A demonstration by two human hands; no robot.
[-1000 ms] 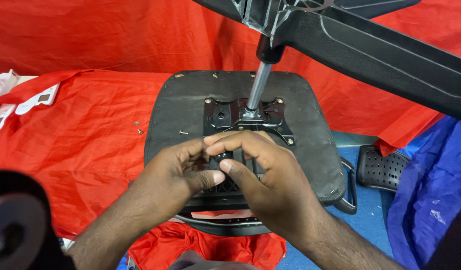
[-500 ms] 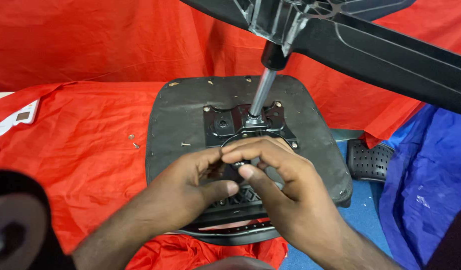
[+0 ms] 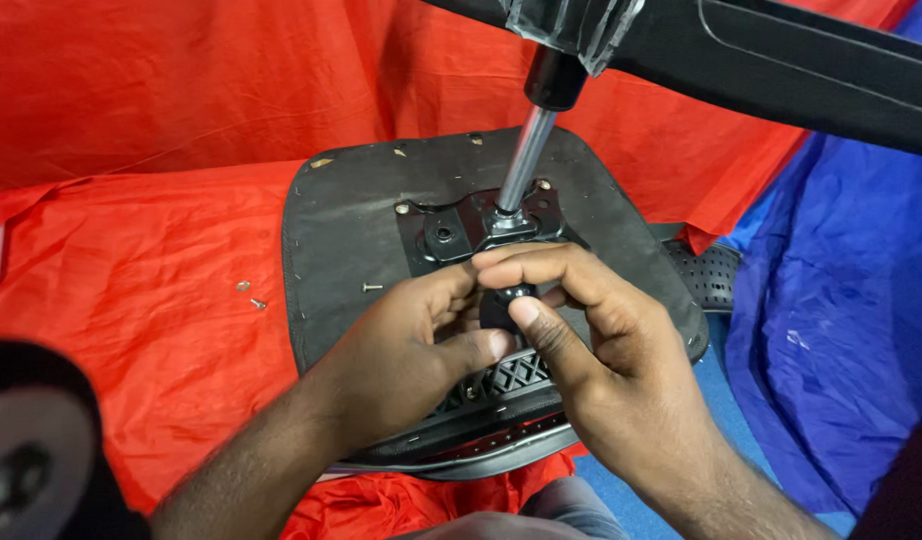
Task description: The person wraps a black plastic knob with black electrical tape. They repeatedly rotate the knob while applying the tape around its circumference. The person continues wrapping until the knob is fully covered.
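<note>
Head view, left to right: a blurred wheel (image 3: pixel 26 460) fills the lower left corner; loose screws (image 3: pixel 249 294) lie on the red cloth (image 3: pixel 131 270) left of centre. At centre an upturned seat (image 3: pixel 351 220) carries a mounting plate (image 3: pixel 451 235) and gas rod (image 3: pixel 526 160). The left hand (image 3: pixel 401 360) curls half closed against a small black part (image 3: pixel 506 305) on the mechanism; the right hand (image 3: pixel 601 350) pinches it between thumb and forefinger. Seemingly they are fitting or adjusting it, which calls for a steady grip.

left hand (image 3: pixel 406 345): fingers curled, pinching; right hand (image 3: pixel 591 340): fingers curled, pinching
</note>
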